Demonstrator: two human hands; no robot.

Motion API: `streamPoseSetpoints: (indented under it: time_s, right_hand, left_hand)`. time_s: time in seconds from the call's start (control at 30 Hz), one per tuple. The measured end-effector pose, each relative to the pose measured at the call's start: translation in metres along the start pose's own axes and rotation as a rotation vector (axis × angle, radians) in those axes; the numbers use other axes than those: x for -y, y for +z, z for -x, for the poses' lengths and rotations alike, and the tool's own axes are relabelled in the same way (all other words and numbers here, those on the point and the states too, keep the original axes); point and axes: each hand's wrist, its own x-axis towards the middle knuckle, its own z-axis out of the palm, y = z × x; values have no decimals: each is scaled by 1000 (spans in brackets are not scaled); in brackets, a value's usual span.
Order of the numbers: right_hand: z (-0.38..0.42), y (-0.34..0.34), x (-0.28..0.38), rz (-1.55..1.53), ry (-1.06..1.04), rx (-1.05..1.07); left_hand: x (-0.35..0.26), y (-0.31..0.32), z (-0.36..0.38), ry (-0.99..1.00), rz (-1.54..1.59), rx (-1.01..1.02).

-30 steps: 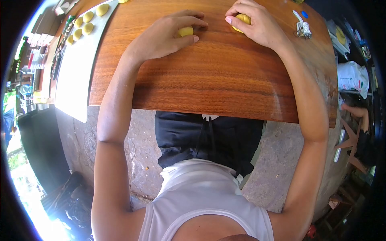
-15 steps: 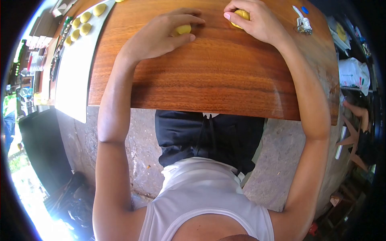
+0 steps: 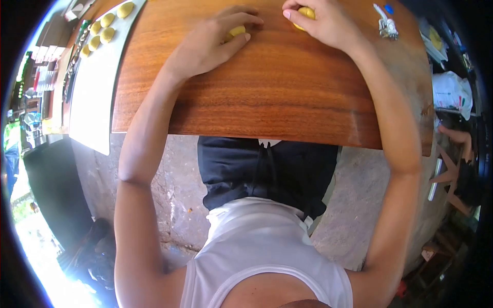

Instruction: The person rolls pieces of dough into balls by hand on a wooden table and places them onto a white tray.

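Moved: both hands slid slightly up the table; dough stays under them
Left hand: grip cupped over small dough ball
Right hand: grip closed on second dough ball
Progress: six shaped pieces lie on tray; two in work

Dough balls on tray, left of table (keys far right).

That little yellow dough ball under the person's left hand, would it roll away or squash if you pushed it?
The small yellow dough ball looks rounded, so it would likely roll on the smooth wooden table. It probably squashes easily: the left hand cups it, and similar pieces on the pale tray look flattened. Probably light.
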Motion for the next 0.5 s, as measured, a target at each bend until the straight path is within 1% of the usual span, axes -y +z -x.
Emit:
streamPoseSetpoints:
  time_s: [0.03,0.07,0.13,0.17,0.2,0.27,0.3,0.33,0.4,0.43,0.47,0.5]
  right_hand:
    - [-3,3,-1,8,10,-11]
    - [-3,7,-7,19,2,-20]
    - [-2,15,-23,-45,-249,-79]
    - [-1,11,-22,-63,-246,-6]
    - [1,8,-20,-48,-257,-12]
    - [4,3,-19,-57,-257,69]
    - [5,2,-19,-81,-217,105]
    - [6,2,-20,-66,-219,98]
    - [4,0,-24,-113,-189,107]
    - [5,2,-25,-101,-198,77]
    - [5,3,-25,-85,-207,67]
    - [6,4,-24,-101,-172,52]
  left_hand:
    - [0,2,-4,62,41,-67]
    - [-1,5,-7,71,33,-78]
    - [-6,12,-9,31,-49,-140]
    - [-12,16,-12,85,-76,-211]
    - [-14,19,-16,94,-85,-227]
    - [-14,23,-25,-60,-43,-265]
    - [-10,24,-30,-104,12,-280]
    - [-7,28,-32,-91,11,-289]
    - [-6,28,-39,-34,-169,-356]
    - [-6,28,-40,-22,-174,-370]
    - [-10,24,-38,58,-149,-287]
    - [-13,22,-36,136,-127,-201]
